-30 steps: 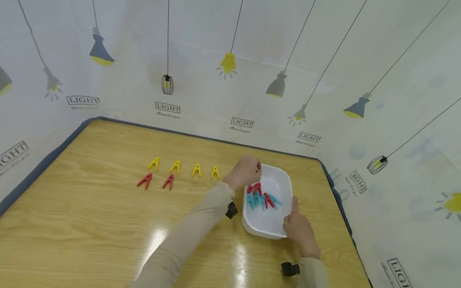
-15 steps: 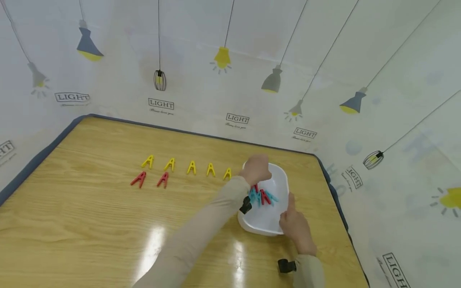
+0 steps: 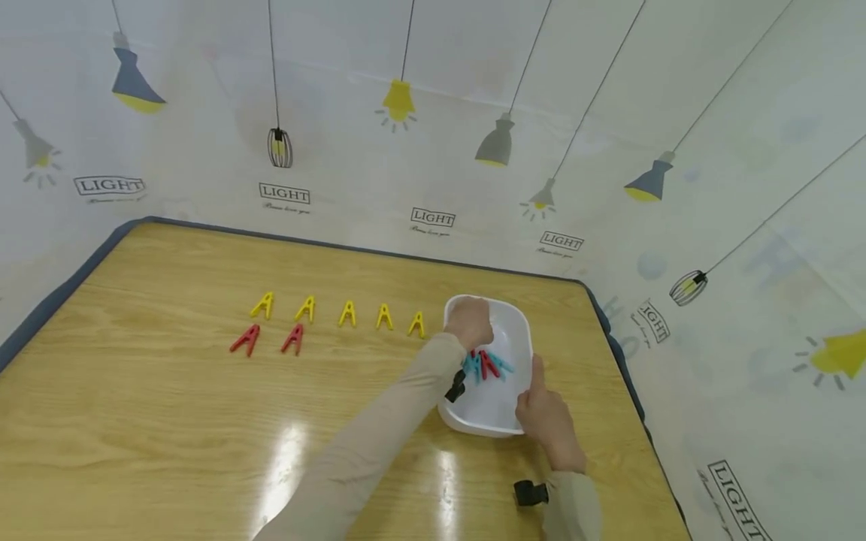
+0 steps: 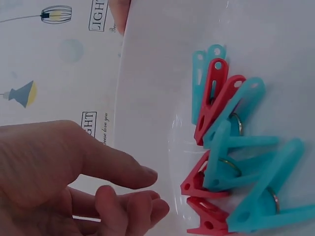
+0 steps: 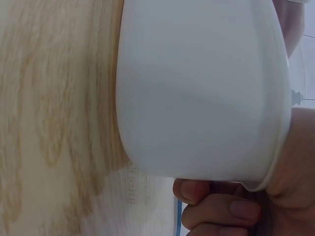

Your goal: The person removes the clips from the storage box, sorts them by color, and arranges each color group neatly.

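My left hand (image 3: 471, 319) is over the far left part of a white plastic tub (image 3: 483, 413), thumb and fingertips slightly apart with nothing between them. In the left wrist view, those fingertips (image 4: 147, 178) are just beside a small heap of red clothespins (image 4: 212, 101) and light-blue clothespins (image 4: 266, 199) in the tub. My right hand (image 3: 551, 421) grips the tub's right rim, its thumb along the edge. Its curled fingers (image 5: 221, 209) show under the rim in the right wrist view.
Several yellow clothespins (image 3: 346, 314) stand in a row on the wooden table (image 3: 169, 421), left of the tub. Two red clothespins (image 3: 292, 340) lie in front of that row. A white wall covering (image 3: 352, 150) printed with lamps rises behind the table edge.
My left hand has moved right from beside the row into the tub, uncovering the yellow clothespin at the row's right end. The right hand keeps hold of the rim.
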Demonstrator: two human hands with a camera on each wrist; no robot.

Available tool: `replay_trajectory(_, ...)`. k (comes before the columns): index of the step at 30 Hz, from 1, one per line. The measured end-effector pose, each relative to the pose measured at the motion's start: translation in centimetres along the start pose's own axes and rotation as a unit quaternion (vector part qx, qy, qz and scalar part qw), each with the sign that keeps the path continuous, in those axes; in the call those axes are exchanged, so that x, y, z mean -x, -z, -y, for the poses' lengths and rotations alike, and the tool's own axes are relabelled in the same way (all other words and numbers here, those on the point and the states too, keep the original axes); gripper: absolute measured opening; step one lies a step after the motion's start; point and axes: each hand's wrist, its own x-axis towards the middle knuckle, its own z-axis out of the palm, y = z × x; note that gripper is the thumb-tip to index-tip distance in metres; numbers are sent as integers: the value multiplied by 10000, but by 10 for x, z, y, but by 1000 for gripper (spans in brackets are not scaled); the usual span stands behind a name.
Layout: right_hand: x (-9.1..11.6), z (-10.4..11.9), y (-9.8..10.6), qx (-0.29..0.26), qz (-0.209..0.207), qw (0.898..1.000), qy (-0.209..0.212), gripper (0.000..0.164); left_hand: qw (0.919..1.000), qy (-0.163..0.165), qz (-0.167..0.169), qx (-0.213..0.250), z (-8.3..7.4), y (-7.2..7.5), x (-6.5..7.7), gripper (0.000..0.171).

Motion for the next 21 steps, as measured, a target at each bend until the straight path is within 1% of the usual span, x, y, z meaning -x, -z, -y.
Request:
replay_trajectory(4,-1,1,-1,-7,23,10000,-11,69,9998,-40,-39,194,2,-3,2,12)
replay_trajectory(8,-1,2,-2,-23,-24,10000,-4,68,9996,-38,35,291,5,-9,5,5)
replay_trajectory(9,-2,2,-3,-29,-34,10000,20,68,9995,-6,74,310,6,-11,6,6)
replay_trajectory(11,-1,2,-4,-48,-13,10000,56,68,9996,23,141,232,8,-16,7,10)
replay_trajectory(13,-1,2,-4,-52,3,10000,83,68,9997,-21,149,167,10,-21,6,11)
replay_trajectory(18,1,1,-2,-28,-48,10000,80,69,9994,-264,-132,158,10,-28,1,12)
replay_trajectory(21,1,0,-1,-24,-36,10000,72,69,9990,-329,-300,59,9,-32,0,13)
